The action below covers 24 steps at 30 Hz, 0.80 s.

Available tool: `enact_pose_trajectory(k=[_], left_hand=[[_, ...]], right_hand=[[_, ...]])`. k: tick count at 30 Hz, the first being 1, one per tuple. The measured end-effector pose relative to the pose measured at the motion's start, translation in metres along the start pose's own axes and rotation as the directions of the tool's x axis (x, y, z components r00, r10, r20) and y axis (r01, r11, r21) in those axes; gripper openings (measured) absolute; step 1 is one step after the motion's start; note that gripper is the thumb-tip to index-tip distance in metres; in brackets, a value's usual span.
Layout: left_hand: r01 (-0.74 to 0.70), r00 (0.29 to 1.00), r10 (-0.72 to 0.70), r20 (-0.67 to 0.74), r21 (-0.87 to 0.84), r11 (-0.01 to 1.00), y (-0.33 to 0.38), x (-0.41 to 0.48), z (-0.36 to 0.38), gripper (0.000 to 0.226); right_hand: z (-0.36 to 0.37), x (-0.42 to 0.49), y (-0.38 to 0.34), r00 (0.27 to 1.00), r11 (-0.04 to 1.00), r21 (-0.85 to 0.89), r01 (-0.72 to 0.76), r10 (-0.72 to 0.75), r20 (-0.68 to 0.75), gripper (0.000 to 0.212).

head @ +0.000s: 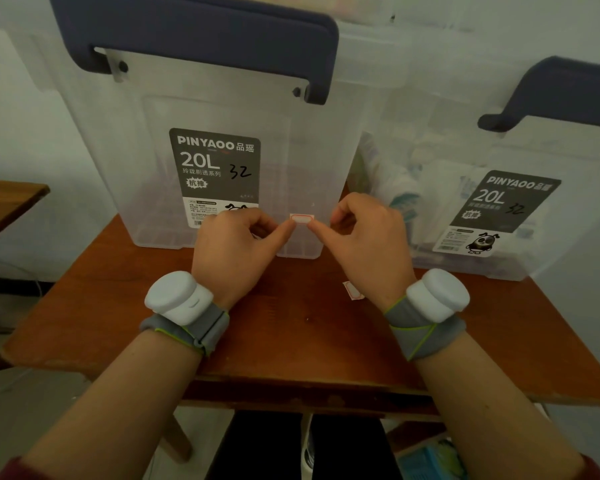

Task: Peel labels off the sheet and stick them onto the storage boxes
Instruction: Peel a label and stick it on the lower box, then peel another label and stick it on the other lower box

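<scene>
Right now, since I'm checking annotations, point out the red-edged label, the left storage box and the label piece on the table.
red-edged label (302, 219): head view, white centre.
left storage box (305, 157): head view, bare front wall.
label piece (353, 291): head view, middle.

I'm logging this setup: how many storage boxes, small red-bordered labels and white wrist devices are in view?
storage boxes: 2
small labels: 2
wrist devices: 2
Total: 6
</scene>
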<state>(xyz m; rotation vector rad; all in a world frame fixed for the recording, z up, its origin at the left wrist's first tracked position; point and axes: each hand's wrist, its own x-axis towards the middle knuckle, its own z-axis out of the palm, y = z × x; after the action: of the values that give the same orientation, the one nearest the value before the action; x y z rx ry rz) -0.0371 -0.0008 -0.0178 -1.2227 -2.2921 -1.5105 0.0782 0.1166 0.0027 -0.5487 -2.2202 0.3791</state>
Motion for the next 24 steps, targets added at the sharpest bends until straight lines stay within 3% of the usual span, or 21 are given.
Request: enact_pose_trajectory(k=[6, 14, 16, 19, 21, 24], left_hand=[[0.036, 0.999, -0.036, 0.018, -0.012, 0.999, 0.001, 0.001, -0.001, 0.035], [-0.013, 0.999, 0.014, 0.045, -0.016, 1.000, 0.013, -0.002, 0.001, 0.023], [-0.029, 0.992, 0.031, 0.122, -0.016, 0.999, 0.020, -0.005, 0.005, 0.014], [-0.045, 0.932, 0.030, 0.361, 0.033, 0.998, 0.028, -0.010, 0.013, 0.010], [-0.045, 0.865, 0.005, 0.502, 0.067, 0.997, 0.036, -0.011, 0.022, 0.015], [-0.020, 0.793, -0.058, 0.607, 0.122, 0.992, 0.046, -0.011, 0.028, 0.035]], right_hand=[[-0.002, 0.001, 0.000, 1.000, 0.999, 0.037, -0.016, 0.015, 0.011, 0.026], [-0.021, -0.006, 0.006, 0.997, 0.996, 0.087, 0.009, -0.016, 0.082, 0.014], [-0.030, -0.010, 0.011, 0.993, 0.997, 0.078, 0.007, -0.016, 0.119, 0.010], [-0.043, -0.016, 0.022, 0.978, 0.999, 0.041, -0.005, -0.003, 0.207, 0.005], [-0.052, -0.021, 0.031, 0.966, 1.000, 0.004, -0.030, 0.028, 0.259, 0.004], [-0.060, -0.027, 0.041, 0.937, 0.997, -0.037, -0.067, 0.075, 0.341, 0.012]])
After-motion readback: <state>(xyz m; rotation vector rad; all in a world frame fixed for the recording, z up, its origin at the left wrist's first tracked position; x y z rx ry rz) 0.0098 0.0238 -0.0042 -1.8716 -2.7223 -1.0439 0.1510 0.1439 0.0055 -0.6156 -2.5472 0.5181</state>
